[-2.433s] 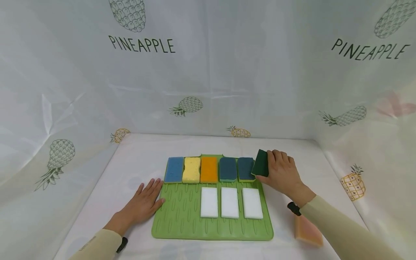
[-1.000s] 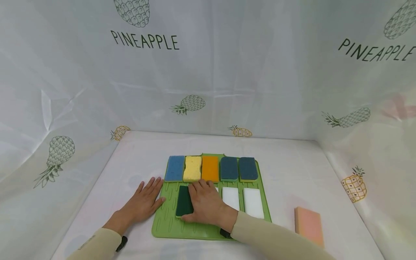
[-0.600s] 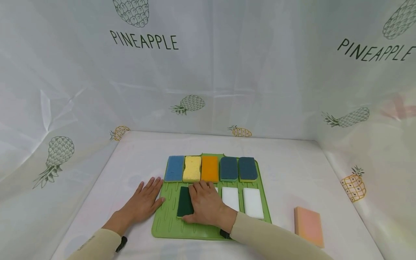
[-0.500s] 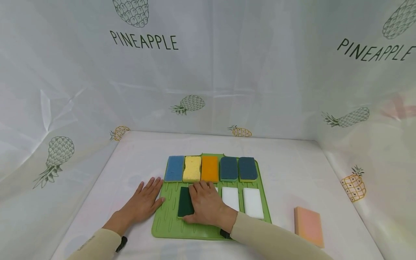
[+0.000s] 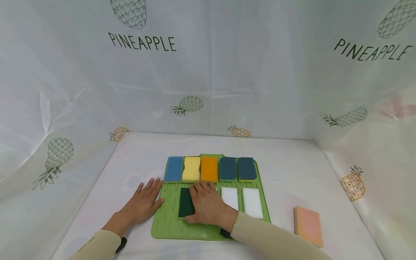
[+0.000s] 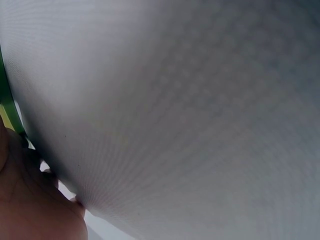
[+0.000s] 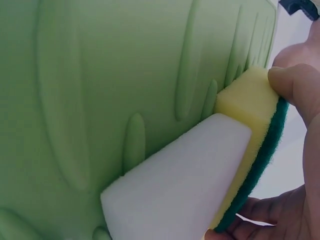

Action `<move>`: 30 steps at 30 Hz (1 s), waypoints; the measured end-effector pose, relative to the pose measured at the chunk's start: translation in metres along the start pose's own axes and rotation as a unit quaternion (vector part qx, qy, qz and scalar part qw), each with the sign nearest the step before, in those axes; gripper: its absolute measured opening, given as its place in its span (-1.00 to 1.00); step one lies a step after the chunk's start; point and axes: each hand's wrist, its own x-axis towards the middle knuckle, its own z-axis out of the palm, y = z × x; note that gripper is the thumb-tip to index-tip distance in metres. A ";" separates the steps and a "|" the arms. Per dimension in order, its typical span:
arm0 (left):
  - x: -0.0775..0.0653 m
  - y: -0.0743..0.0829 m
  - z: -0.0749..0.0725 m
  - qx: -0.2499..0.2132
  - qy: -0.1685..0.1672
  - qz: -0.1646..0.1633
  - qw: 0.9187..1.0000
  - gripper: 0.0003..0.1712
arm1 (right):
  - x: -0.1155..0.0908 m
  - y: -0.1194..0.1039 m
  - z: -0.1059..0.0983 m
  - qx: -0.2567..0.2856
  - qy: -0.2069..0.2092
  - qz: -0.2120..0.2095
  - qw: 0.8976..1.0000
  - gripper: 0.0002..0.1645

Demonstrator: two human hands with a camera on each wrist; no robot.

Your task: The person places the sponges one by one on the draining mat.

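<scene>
In the head view my right hand (image 5: 208, 204) grips a sponge (image 5: 186, 203) with a dark green scouring face up, low over the green ridged mat (image 5: 172, 229). The right wrist view shows the thumb at one end of this sponge (image 7: 255, 150) and the fingers at the other. Its yellow foam side stands against a white sponge (image 7: 175, 185), which the hand partly covers in the head view. My left hand (image 5: 144, 202) lies flat with its fingers straight at the mat's left edge. Mostly pale blur fills the left wrist view.
Along the mat's back edge stand a blue sponge (image 5: 174, 169), a yellow one (image 5: 191, 169), an orange one (image 5: 209, 169) and two dark blue-green sponges (image 5: 247, 169). Two white sponges (image 5: 252, 203) lie right of my right hand. A pink-orange sponge (image 5: 308, 225) sits on the table at right.
My right hand has carried the green-faced sponge from the back right corner to the mat's middle, left of the white sponges, then edged it slightly right. The left hand stays in place.
</scene>
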 end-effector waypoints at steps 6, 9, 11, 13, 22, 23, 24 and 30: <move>0.001 -0.002 0.005 0.000 -0.001 -0.002 1.000 -0.15 | -0.001 0.001 0.000 0.005 -0.002 0.000 1.000 0.19; 0.002 -0.002 0.007 -0.002 -0.002 -0.005 1.000 -0.15 | -0.002 0.001 0.000 0.006 -0.001 0.001 1.000 0.19; 0.002 -0.002 0.007 -0.005 -0.003 -0.006 1.000 -0.15 | -0.002 0.001 0.001 0.008 -0.002 0.002 1.000 0.19; 0.002 -0.002 0.007 -0.006 -0.003 -0.005 1.000 -0.15 | -0.002 0.001 0.002 0.009 0.000 0.003 1.000 0.19; 0.002 -0.001 0.006 -0.004 -0.007 -0.006 1.000 -0.15 | -0.005 0.002 -0.004 0.013 -0.020 0.006 1.000 0.28; 0.002 -0.001 0.005 -0.003 -0.007 -0.005 1.000 -0.15 | -0.006 0.003 -0.005 0.015 -0.022 0.005 1.000 0.30; 0.002 -0.001 0.005 -0.003 -0.007 -0.007 1.000 -0.15 | -0.007 0.004 -0.007 0.019 -0.022 0.004 1.000 0.30; 0.001 0.000 0.003 -0.006 -0.002 -0.007 1.000 -0.16 | -0.019 0.019 -0.017 0.039 -0.001 0.004 0.999 0.21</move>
